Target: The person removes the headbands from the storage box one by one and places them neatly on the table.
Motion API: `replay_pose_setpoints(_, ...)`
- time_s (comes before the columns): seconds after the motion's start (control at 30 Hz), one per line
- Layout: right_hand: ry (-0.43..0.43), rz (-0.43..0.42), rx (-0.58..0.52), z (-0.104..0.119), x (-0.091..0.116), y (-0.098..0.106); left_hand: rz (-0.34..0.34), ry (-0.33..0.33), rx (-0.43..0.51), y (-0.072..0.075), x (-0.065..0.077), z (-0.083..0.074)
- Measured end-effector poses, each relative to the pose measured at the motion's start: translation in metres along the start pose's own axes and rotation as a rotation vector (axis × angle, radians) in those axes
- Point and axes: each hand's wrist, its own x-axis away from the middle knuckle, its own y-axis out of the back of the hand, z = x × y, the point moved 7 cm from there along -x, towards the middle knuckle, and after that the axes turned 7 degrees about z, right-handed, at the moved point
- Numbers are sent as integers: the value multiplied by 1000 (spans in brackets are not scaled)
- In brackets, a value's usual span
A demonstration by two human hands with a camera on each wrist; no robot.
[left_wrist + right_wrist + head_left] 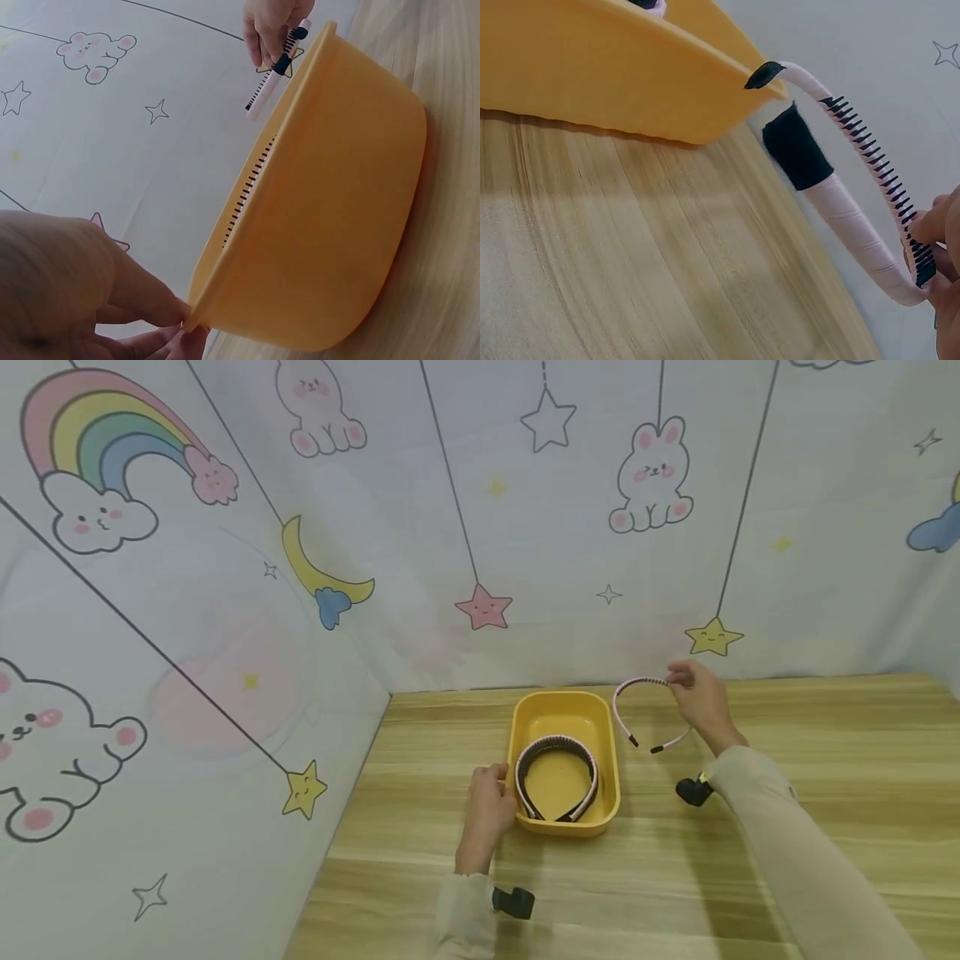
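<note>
My right hand [703,700] pinches a pink headband [641,681] by its curved top, to the right of a yellow basin [617,777]. The headband has black teeth along its inside and black-wrapped ends, seen close up in the right wrist view [855,236]. At the basin's left rim, my left hand [489,806] grips the edge between thumb and fingers [150,292]. Inside the basin lie more toothed headbands [596,768], pink and black, nested together in the near part.
The basin stands on a wood-grain table [420,743]. Behind and to the left hangs a white cloth [420,527] printed with bears, rabbits, stars and a rainbow, meeting the table's back edge. A black wrist device [693,790] sits at the right cuff, another [514,902] at the left.
</note>
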Motion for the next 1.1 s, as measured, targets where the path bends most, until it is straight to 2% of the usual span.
replay_pose_setpoints(0.47, 16, 29, 6, -14, -5, -13, 6, 16, 3, 0, 0, 0)
replay_pose_setpoints(0.83, 34, 80, -16, -35, -6, -24, -9, -8, -2, 1, 0, 0)
replay_pose_setpoints(1.1, 57, 68, 18, -46, -12, -32, -3, -12, 8, 2, 0, 0)
